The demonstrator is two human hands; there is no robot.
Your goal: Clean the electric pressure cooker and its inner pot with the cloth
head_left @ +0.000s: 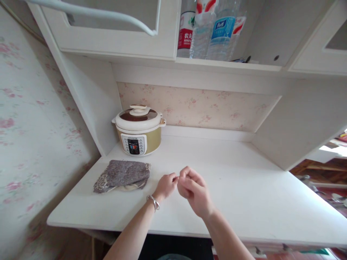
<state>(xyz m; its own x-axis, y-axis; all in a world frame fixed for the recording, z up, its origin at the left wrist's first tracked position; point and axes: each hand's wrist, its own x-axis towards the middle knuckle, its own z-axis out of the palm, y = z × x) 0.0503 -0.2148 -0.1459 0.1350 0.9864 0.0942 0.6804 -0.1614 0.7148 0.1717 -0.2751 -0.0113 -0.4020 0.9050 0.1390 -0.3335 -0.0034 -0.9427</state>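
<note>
Two bare hands meet above the middle of the white bench [244,187], fingertips touching each other. The left hand [165,186], with a metal bracelet [153,202] on its wrist, has its fingers curled and its thumb and forefinger pinched toward the right hand [193,191]. The right hand is loosely closed, its fingers bent inward and its fingertips against those of the left. Whether anything small is pinched between them cannot be told; nothing shows there.

Just to the left of the left hand a folded grey cloth [123,176] with a patterned edge lies flat on the bench, near the hand but not touching it. Behind the cloth, toward the back corner, stands an electric cooker [138,130] with a cream lid, a brown top panel and a control panel facing forward; it is well apart from both hands.

Above the bench a white cupboard holds several plastic water bottles [214,32] in an open compartment, beside a closed cupboard door [114,29]. Floral wallpaper [32,126] covers the wall on the left and the strip behind the bench.
</note>
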